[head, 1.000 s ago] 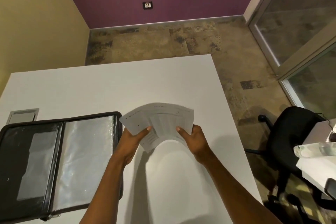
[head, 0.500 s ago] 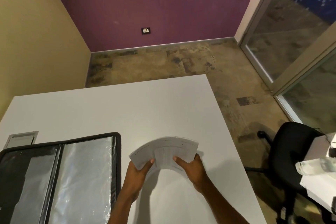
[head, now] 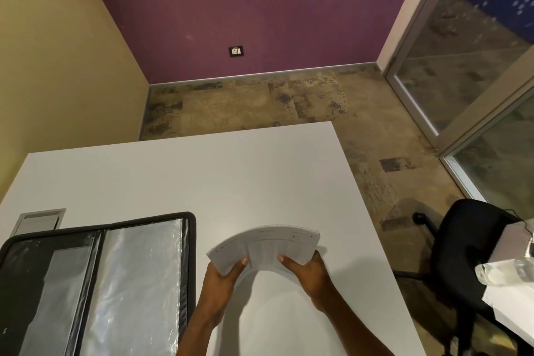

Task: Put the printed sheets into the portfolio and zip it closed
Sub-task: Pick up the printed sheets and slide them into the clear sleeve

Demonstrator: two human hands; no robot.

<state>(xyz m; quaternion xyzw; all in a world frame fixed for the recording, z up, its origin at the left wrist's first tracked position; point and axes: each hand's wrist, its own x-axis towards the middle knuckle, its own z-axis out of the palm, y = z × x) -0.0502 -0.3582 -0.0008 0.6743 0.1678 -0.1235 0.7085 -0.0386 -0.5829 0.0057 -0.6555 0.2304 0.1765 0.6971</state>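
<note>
Printed sheets [head: 267, 247], a bowed stack, are gripped at both ends above the white table [head: 202, 176]: left hand [head: 221, 283] and right hand [head: 307, 273] each curl fingers beneath, thumbs pressing on top. Just left lies the open black portfolio [head: 95, 289], clear sleeves showing. Beyond the table's right edge stands a black office chair [head: 474, 243].

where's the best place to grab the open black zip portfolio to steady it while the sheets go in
Grip the black zip portfolio at its right edge border, coming in from the right with the left hand. It lies open and flat on the white table, and that stiff rim is closest to the bowed stack of printed sheets. The glossy clear sleeves would probably slip.
</note>
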